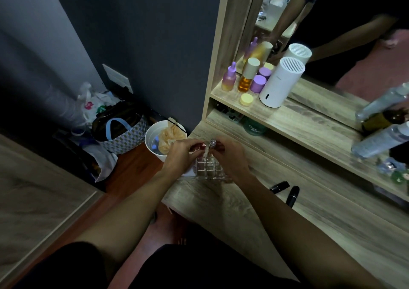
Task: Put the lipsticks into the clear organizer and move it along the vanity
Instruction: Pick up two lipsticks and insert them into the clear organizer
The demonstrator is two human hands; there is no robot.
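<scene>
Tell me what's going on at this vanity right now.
A person is loading lipsticks into a clear organizer near the vanity's left end. The left hand and right hand each hold a small tube over its slots. Two black lipsticks lie on the vanity to the right, not yet loaded.

We see the organizer (pixel 209 167) on the vanity (pixel 243 211), two lipsticks (pixel 292 194) lying to its right.

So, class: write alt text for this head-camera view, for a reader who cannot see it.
Left hand and right hand hold small lipsticks over a clear organizer at the wooden vanity's left end. Two black lipsticks lie to the right.
</scene>
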